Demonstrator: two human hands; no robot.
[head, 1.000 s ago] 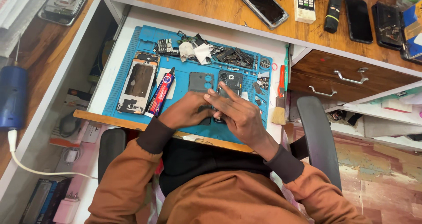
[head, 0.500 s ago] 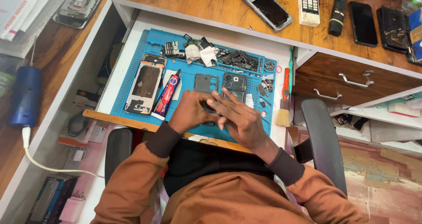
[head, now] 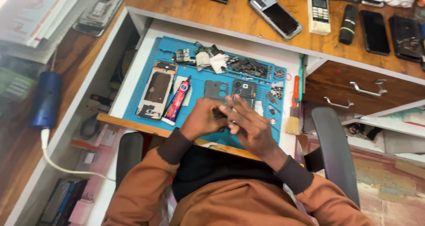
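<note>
My left hand (head: 202,119) and my right hand (head: 251,126) meet over the near edge of a blue work mat (head: 150,66), both closed around a small dark part (head: 220,114) that is mostly hidden between my fingers. Just beyond my hands lie two dark phone pieces with camera cut-outs (head: 215,89) (head: 244,88). A glue tube (head: 177,99) lies left of my hands, beside an opened phone frame (head: 155,92). Loose phone parts (head: 248,66) and crumpled white paper (head: 218,62) sit at the mat's far edge.
A brush with a red handle (head: 294,104) lies right of the mat. Several phones (head: 275,15) and a small keypad handset (head: 318,13) rest on the wooden desktop (head: 186,6). Drawers (head: 358,91) are at right, a blue cylinder (head: 44,99) with a white cable at left.
The view has drifted slightly, shifting the desk and mat in frame. My hands stay together over the mat's near edge, fingers working on the small part.
</note>
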